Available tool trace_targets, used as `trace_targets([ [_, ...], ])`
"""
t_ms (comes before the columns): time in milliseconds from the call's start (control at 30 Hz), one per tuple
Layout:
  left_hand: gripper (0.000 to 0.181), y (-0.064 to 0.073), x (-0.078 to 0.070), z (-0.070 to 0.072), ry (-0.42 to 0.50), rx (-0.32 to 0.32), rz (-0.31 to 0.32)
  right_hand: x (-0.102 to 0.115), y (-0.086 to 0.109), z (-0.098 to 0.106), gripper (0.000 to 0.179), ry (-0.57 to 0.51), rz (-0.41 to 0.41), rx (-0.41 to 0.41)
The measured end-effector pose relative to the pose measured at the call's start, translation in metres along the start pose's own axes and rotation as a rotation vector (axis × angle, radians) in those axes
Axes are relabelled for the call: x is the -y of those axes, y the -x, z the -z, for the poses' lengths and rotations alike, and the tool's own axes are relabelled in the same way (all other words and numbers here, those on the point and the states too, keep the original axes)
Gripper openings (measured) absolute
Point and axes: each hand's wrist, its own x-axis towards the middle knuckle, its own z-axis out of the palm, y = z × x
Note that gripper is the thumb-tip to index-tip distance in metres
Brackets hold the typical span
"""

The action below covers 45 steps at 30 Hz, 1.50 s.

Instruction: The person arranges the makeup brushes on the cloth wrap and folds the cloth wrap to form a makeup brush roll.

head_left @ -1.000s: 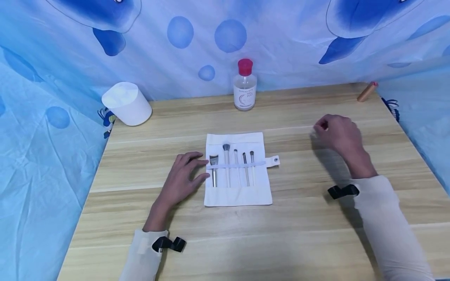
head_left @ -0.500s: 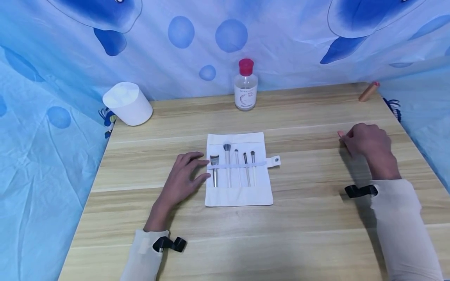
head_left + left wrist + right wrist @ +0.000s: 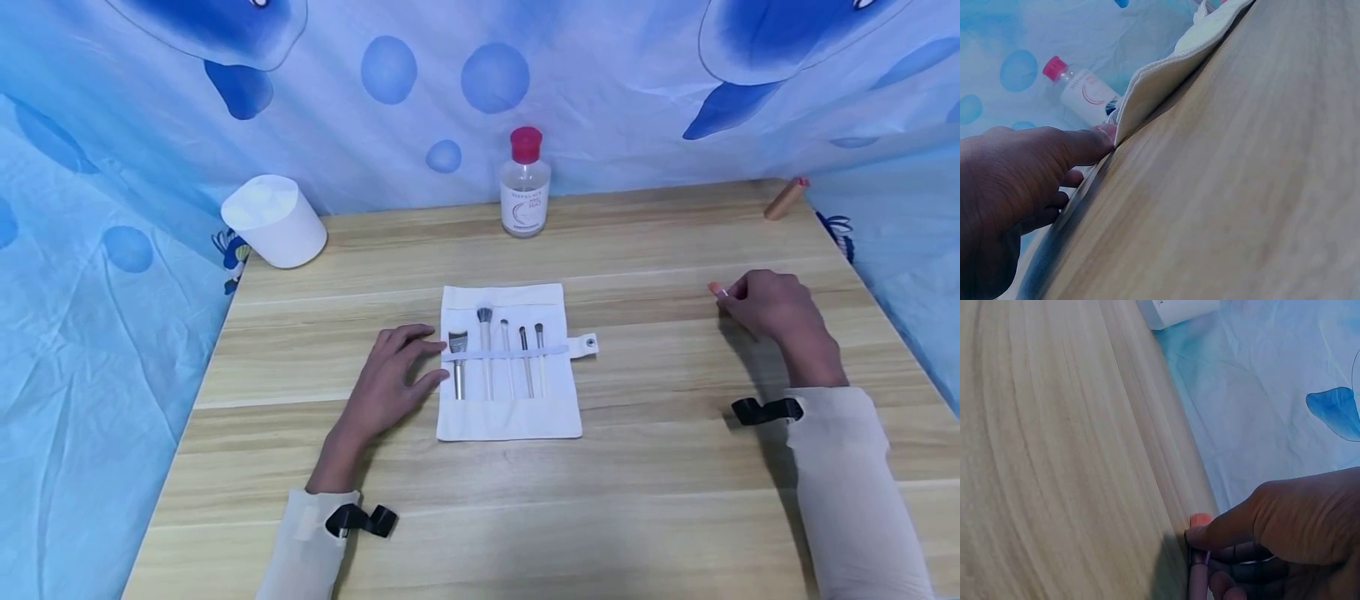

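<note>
The right hand [image 3: 780, 308], well to the right of the pouch [image 3: 510, 421], pinches 1 small brush [image 3: 1198, 575] with orange-pink bristles between thumb and fingers; I cannot tell whether that brush touches the wood. The left hand [image 3: 390, 375] is loosely bent with thumb and fingers spread a little, its tips at the pouch's left edge and the thumb touching it. Each sleeve ends in a black strap [image 3: 360, 521].

The pouch lies flat and unfolded, 5 brushes [image 3: 485, 316] side by side under 1 pale band [image 3: 510, 353], and a snap tab [image 3: 585, 344] sticks out from its right edge.

Pale wood grain of the table [image 3: 510, 517] surrounds the pouch. A broad stretch of wood runs from the pouch to the right hand, another from the pouch towards the person. Beyond the pouch, near the far edge, stands a red-capped bottle [image 3: 524, 196]; far left of the pouch is a white cylinder [image 3: 281, 225], and far right, by the corner, a copper-coloured tube [image 3: 782, 202]. Blue printed cloth [image 3: 337, 125] hangs behind the table and borders its left and right edges.
</note>
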Motion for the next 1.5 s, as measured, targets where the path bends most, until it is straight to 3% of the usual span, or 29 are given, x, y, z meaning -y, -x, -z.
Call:
trace_targets([
  [133, 0.043, 0.0, 0.0, 0.001, -0.004, 0.007, 0.005, 0.007, -0.002, -0.002, 0.054, -0.03, 0.04, -0.022],
  [333, 0.042, 0.0, 0.0, 0.001, -0.008, 0.005, -0.004, 0.032, -0.004, 0.002, 0.044, -0.136, 0.201, -0.094],
  [500, 0.042, 0.0, 0.0, 0.002, 0.006, 0.004, -0.001, 0.058, -0.004, 0.001, 0.036, -0.351, 0.296, -0.126],
  [667, 0.042, 0.0, 0.0, 0.001, 0.002, 0.009, 0.004, 0.084, -0.01, -0.007, 0.028, -0.565, 0.338, -0.136],
  [900, 0.043, 0.001, 0.0, 0.001, -0.001, 0.015, 0.003, 0.117, -0.014, -0.02, 0.031, -0.748, 0.384, -0.097],
  [1167, 0.043, 0.0, 0.0, 0.001, -0.003, 0.014, -0.005, 0.145, -0.016, -0.045, 0.03, -0.752, 0.41, -0.033],
  [1500, 0.043, 0.0, -0.001, 0.002, -0.003, 0.015, 0.0, 0.157, -0.019, -0.072, 0.019, -0.592, 0.379, 0.042],
])
